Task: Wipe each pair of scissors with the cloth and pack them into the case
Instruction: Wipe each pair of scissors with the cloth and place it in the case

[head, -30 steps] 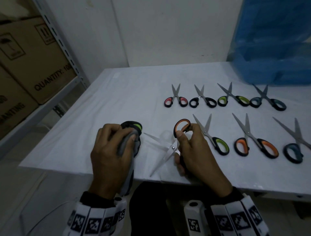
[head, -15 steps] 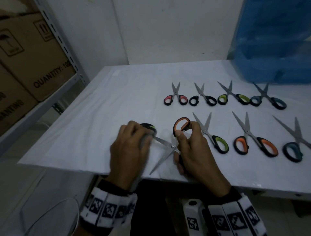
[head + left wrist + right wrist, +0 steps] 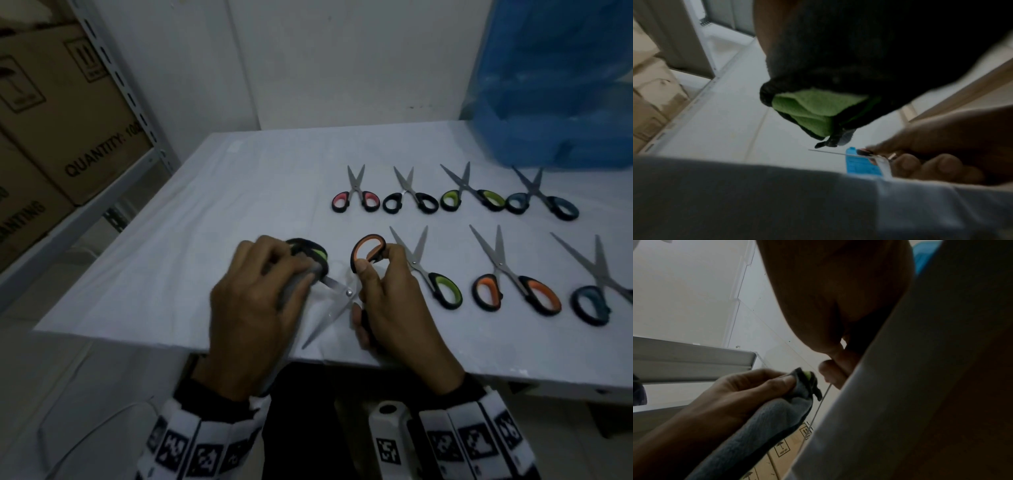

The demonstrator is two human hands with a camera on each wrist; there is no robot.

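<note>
Right hand grips the orange-handled scissors by the handles, thumb through the upper loop, blades spread open, held over the near edge of the white table. Left hand has its fingers curled round the grey-and-green cloth, bunched and pinched onto the upper blade just left of the pivot; lower blade points toward the table's near edge, bare. Right of the held scissors: three more pairs in the near row, lime, orange, teal. Far row behind them, four smaller pairs, all lying open. Case: can't tell which object it is. Blue plastic-covered stack at far right corner of table.
</note>
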